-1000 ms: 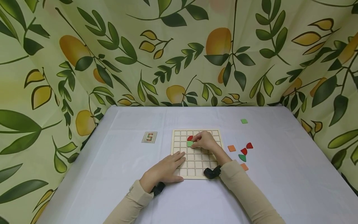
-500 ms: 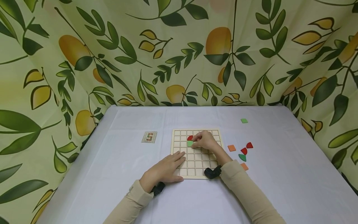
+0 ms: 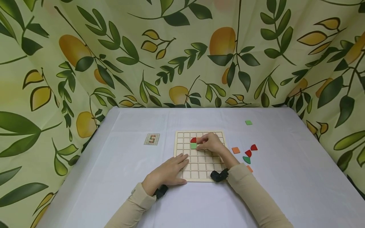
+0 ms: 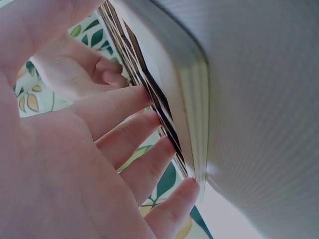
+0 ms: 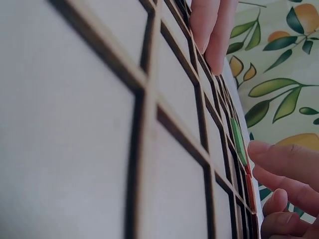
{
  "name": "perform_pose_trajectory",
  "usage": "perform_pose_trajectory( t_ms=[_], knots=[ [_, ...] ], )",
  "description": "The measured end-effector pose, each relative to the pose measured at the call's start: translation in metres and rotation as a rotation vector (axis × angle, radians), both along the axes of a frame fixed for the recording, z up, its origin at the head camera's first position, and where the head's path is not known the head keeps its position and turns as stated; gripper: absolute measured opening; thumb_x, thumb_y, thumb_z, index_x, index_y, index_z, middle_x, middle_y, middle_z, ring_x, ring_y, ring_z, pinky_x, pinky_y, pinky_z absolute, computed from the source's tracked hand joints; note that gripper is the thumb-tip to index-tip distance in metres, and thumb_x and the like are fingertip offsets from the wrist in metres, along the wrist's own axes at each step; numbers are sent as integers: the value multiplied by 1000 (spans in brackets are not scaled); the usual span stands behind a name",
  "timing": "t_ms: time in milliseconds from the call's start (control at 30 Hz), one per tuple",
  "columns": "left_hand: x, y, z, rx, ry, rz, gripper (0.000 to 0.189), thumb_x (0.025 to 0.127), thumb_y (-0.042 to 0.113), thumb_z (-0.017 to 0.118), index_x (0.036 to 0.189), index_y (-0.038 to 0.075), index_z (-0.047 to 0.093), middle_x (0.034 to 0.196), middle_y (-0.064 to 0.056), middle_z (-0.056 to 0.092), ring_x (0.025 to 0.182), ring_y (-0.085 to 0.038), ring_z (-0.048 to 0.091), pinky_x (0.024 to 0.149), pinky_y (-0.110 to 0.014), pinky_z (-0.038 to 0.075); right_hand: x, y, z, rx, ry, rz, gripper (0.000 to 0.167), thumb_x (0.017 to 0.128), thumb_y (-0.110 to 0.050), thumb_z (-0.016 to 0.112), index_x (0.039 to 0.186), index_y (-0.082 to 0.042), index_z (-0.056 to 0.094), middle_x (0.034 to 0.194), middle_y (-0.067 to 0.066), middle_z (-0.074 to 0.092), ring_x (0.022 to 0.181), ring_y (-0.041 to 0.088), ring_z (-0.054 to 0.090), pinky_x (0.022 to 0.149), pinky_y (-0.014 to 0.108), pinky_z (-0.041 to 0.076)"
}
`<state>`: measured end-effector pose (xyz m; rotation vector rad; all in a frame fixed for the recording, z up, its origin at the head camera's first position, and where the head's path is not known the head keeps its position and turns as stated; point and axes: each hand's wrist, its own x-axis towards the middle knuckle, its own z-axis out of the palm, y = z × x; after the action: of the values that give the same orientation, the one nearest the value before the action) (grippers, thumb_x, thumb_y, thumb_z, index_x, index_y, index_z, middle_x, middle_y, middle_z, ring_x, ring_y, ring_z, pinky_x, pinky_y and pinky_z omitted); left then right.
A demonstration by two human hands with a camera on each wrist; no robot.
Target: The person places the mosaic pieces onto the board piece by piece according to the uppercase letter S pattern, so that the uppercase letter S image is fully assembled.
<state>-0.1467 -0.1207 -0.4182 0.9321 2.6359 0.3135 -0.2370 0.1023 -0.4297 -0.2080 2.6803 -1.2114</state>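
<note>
A light wooden grid board (image 3: 194,174) lies on the table. A red quarter-circle piece (image 3: 193,140) and a light green square tile (image 3: 193,146) sit in its cells. My right hand (image 3: 211,143) is just right of these pieces, thumb and forefinger apart; in the right wrist view its fingertips are close to the green tile (image 5: 238,142). An orange-red piece (image 5: 250,193) lies in the grid beyond, near those fingers. My left hand (image 3: 168,172) rests on the board's left edge, fingers spread and fairly straight; the left wrist view shows its fingertips against the board's side (image 4: 192,124).
Loose pieces lie right of the board: an orange square (image 3: 235,150), red quarter-circles (image 3: 254,147), a dark green quarter-circle (image 3: 246,160), another orange piece (image 3: 249,168) and a green square (image 3: 248,122). A small pattern card (image 3: 152,139) lies to the left. A leaf-print curtain (image 3: 182,63) hangs behind.
My right hand has shifted very slightly to the right, away from the red and green pieces, its thumb and forefinger still apart. My left hand stays in place.
</note>
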Motion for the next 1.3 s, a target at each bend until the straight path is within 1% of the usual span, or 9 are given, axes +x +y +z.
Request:
perform_pose_trajectory(
  t_ms=[67,200,267,367,600,800,1067,1200,1300],
  knots=[
    [0,0,0,5,-3,1,76,86,38,70,147,6,38,160,-8,29,150,-28,25,120,-48,30,1,3,1,-12,-3,5,26,74,-17,82,94,-2,75,81,9,64,71,15,45,60,22,37],
    [0,0,0,8,-6,2,76,86,38,70,147,6,39,161,-8,29,151,-28,25,121,-48,30,4,9,2,-48,-15,13,23,76,-15,81,94,-2,75,74,3,60,68,14,45,59,23,38],
    [0,0,-1,8,-7,3,76,86,38,70,147,6,39,161,-8,28,151,-28,25,121,-48,30,6,13,3,-61,-6,18,22,76,-14,80,94,-1,75,71,0,57,66,13,45,59,24,38],
    [0,0,0,8,-7,5,75,86,37,70,147,6,39,161,-8,29,151,-28,25,121,-48,30,8,18,7,-77,15,28,23,77,-12,79,95,1,75,68,0,55,64,14,45,58,24,39],
    [1,0,1,14,-5,5,75,86,36,71,147,6,39,160,-9,30,150,-28,26,120,-49,30,13,28,11,-56,36,34,23,78,-13,78,96,0,75,70,2,58,65,14,45,59,25,39],
    [2,1,1,14,-4,7,74,86,35,71,147,6,40,160,-9,30,150,-28,27,120,-49,30,16,34,13,-49,11,23,24,78,-15,79,97,-1,75,71,1,57,67,14,45,60,24,39],
    [1,0,0,15,10,1,75,85,36,71,146,5,40,160,-9,30,150,-29,27,120,-49,31,23,38,18,-31,-27,-20,27,77,-15,79,98,0,75,74,2,55,70,15,44,59,23,36],
    [0,0,-1,18,18,-6,75,85,36,71,146,5,41,159,-10,31,149,-29,28,119,-49,31,28,42,21,-4,-18,-17,26,78,-16,79,98,0,74,72,1,53,71,16,44,60,24,36],
    [1,0,-1,21,22,-9,75,85,36,71,146,5,41,159,-10,32,149,-29,28,119,-50,32,30,47,22,-12,-16,-13,25,78,-16,78,97,0,74,70,0,50,70,16,44,59,23,36]
  ],
)
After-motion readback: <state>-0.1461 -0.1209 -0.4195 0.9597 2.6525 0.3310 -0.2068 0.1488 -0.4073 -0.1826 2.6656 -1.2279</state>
